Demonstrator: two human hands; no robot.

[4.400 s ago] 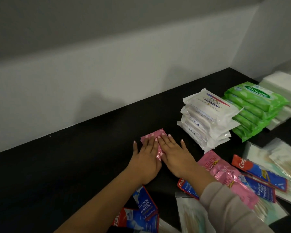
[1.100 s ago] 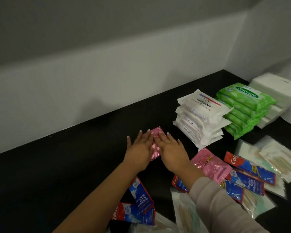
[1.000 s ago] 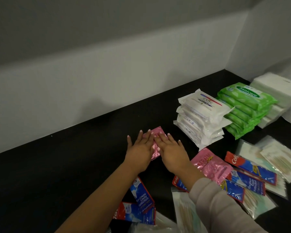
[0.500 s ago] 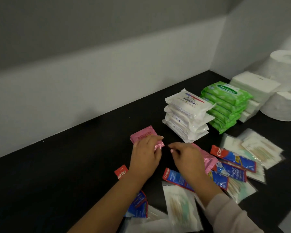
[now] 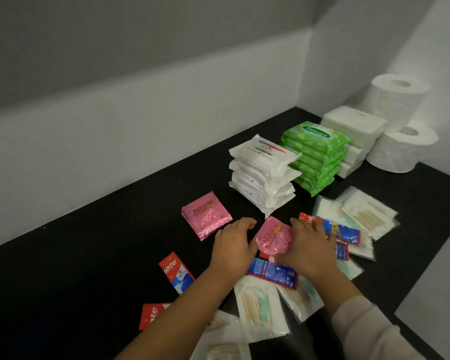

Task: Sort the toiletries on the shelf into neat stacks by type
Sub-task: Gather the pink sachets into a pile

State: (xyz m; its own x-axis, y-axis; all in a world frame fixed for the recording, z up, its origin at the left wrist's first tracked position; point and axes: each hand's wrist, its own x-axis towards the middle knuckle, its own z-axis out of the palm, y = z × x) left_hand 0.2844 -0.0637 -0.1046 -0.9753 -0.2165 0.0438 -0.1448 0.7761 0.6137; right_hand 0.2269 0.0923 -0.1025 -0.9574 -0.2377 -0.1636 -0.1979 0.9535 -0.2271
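Note:
A small stack of pink Keratin sachets lies flat on the black shelf, left of centre. My right hand grips another pink sachet, lifted and bent, just right of that stack. My left hand hovers beside it with curled fingers, holding nothing that I can see. Red and blue toothpaste sachets and clear cotton swab packets lie scattered around and under my arms.
Neat stacks stand at the back right: white soap packs, green wipes, white tissue packs and two toilet rolls. More swab packets lie right. Toothpaste sachets lie left. White walls close the back and right.
Both hands left the pink stack, which now lies uncovered. My right hand moved right and picked up another pink sachet. The view shifted right, revealing the toilet rolls.

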